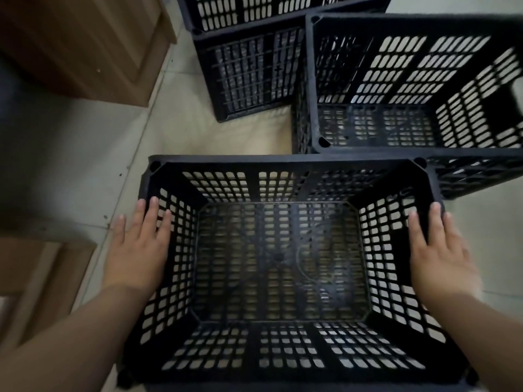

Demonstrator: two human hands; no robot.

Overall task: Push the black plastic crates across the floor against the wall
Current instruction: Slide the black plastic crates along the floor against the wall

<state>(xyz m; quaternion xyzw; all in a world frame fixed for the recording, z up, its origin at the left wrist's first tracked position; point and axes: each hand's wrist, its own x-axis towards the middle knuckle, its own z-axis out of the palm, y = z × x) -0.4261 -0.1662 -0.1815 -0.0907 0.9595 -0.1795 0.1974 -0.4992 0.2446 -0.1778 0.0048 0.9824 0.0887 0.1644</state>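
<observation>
The near crate (280,261) sits on the floor (85,171) directly below the camera, empty, its long axis running left to right. The left hand (138,250) lies flat and open on the left rim, the right hand (441,253) flat and open on the right rim; neither is clenched. Both are equally near. Ahead, the far rim touches the right crate (410,83), with a third crate (249,66) beyond, so a forward push likely drives into them.
</observation>
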